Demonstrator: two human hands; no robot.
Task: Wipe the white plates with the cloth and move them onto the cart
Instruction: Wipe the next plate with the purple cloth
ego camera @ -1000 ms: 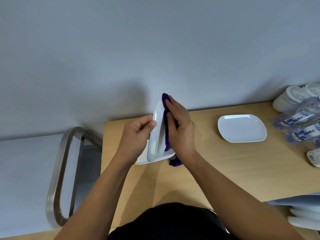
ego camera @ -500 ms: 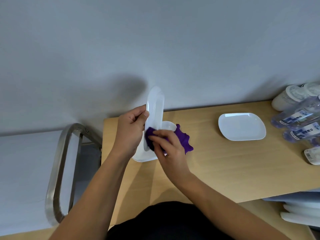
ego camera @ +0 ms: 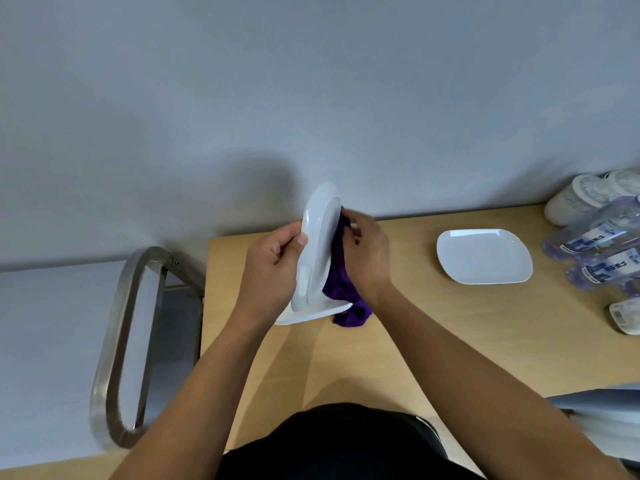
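My left hand [ego camera: 273, 268] grips a white plate [ego camera: 317, 244] by its left rim and holds it upright on edge above the wooden table [ego camera: 433, 341]. Pressed against the plate's right face is a purple cloth [ego camera: 341, 285], held there by my right hand [ego camera: 363, 254]; the cloth's lower end hangs down to the table. Under the raised plate lies another white plate [ego camera: 311, 315], mostly hidden. A third white plate [ego camera: 483, 256] rests flat on the table to the right. The cart's steel handle [ego camera: 114, 348] stands at the left.
Several plastic water bottles [ego camera: 602, 251] and white lidded containers [ego camera: 581, 199] crowd the table's right end. A grey wall runs along the table's far edge. White items [ego camera: 609, 410] show below the table's right front edge.
My right hand has slid the cloth from low on the plate up its right face. The plate stays on edge in my left hand.
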